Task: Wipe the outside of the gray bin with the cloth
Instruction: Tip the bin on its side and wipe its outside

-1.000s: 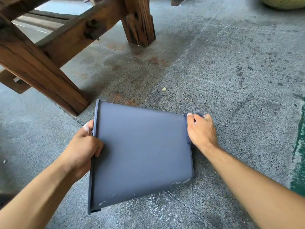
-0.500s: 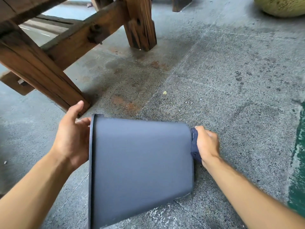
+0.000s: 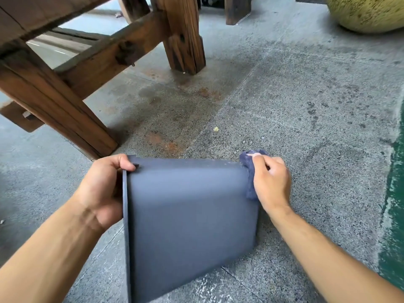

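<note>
The gray bin [image 3: 188,215] lies on its side on the concrete floor, its open rim to the left and its base to the right. My left hand [image 3: 102,189] grips the rim at the upper left corner, thumb over the edge. A crumpled dark blue cloth [image 3: 250,171] is pressed against the bin's base at the upper right corner. My right hand [image 3: 271,182] holds that cloth, fingers curled over it. The bin's inside and its underside are hidden.
Thick wooden table legs [image 3: 65,110] and a cross brace [image 3: 109,53] stand close behind the bin on the left. A large yellow-green pot [image 3: 367,12] sits at the far right. A green painted strip [image 3: 393,204] runs along the floor's right edge.
The bin has been rolled toward me, showing another side. My left hand regripped the rim at its top corner. My right hand slid the cloth up along the base.
</note>
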`<state>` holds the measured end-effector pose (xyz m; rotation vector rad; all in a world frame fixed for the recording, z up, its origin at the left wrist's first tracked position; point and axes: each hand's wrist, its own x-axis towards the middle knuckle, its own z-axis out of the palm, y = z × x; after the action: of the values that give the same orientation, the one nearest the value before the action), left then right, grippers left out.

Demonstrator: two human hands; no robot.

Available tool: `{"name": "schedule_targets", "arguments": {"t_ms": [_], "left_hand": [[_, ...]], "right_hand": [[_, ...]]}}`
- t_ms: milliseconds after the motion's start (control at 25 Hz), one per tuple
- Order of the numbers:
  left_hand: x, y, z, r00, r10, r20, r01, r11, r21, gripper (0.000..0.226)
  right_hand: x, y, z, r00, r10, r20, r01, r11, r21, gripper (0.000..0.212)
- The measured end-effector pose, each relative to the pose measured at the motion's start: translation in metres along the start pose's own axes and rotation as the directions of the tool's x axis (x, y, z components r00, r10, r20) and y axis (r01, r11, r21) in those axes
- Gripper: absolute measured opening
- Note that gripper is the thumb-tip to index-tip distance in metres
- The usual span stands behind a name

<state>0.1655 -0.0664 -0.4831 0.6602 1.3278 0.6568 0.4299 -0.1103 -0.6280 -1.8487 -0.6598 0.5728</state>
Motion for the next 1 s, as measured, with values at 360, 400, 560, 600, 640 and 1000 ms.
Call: {"name": "schedule_targets", "arguments": {"t_ms": [360, 400, 560, 600, 640, 1000], "left_hand": [[0.011, -0.026, 0.015, 0.990, 0.143, 0.005, -0.142, 0.989, -0.042, 0.084], [0.011, -0.027, 0.015, 0.989, 0.144, 0.026, -0.143, 0.989, -0.044, 0.085], [0.009, -0.026, 0.017, 0.981, 0.140, 0.137, -0.137, 0.990, -0.029, 0.057], [0.006, -0.024, 0.019, 0.977, 0.136, 0.165, -0.132, 0.991, -0.032, 0.042], [0.004, -0.022, 0.021, 0.976, 0.131, 0.174, -0.130, 0.991, -0.019, 0.036], [-0.002, -0.026, 0.016, 0.989, 0.125, 0.076, -0.129, 0.990, 0.057, 0.067]], "right_hand": [[-0.044, -0.077, 0.024, 0.897, -0.408, 0.170, 0.390, 0.912, 0.129, 0.024], [-0.055, -0.083, 0.028, 0.870, -0.448, 0.205, 0.420, 0.892, 0.165, 0.024], [-0.093, -0.092, 0.041, 0.743, -0.584, 0.325, 0.549, 0.811, 0.203, 0.028], [-0.098, -0.092, 0.043, 0.718, -0.611, 0.335, 0.592, 0.788, 0.169, 0.030], [-0.100, -0.091, 0.044, 0.696, -0.634, 0.338, 0.639, 0.761, 0.111, 0.033], [-0.076, -0.075, 0.048, 0.665, -0.683, 0.301, 0.739, 0.659, -0.138, 0.037]]}}
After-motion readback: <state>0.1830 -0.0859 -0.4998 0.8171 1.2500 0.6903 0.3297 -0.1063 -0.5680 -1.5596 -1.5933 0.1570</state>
